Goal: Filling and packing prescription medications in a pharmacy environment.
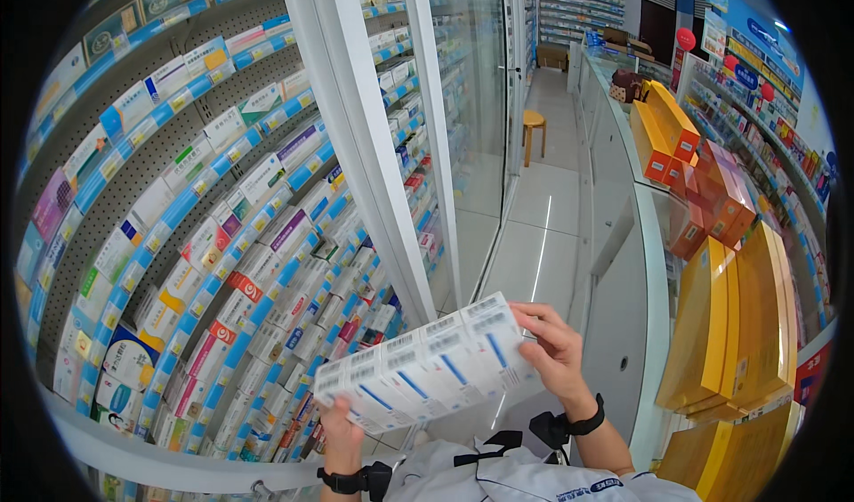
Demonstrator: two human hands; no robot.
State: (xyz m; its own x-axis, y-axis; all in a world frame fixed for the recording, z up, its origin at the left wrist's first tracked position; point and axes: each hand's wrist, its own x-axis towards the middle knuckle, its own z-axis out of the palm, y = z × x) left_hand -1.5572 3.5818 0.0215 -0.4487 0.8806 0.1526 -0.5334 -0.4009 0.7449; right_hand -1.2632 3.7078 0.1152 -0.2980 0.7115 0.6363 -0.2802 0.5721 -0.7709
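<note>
A wrapped row of several white medicine boxes [427,368] with blue stripes and printed barcodes spans the space in front of my chest. Its left end is in my left hand [341,428], the thumb pressed on the near edge and the other fingers hidden. At the higher right end, my right hand [550,348] grips the pack with thumb and fingers. The pack tilts up towards the right. Black straps with small dark devices circle both wrists.
On the left, tilted shelves [200,188] carry rows of medicine boxes behind a white door frame [360,141]. A glass counter [634,235] at right bears yellow gift boxes [727,328] and orange boxes [714,195]. Along the tiled aisle stands a wooden stool [534,120].
</note>
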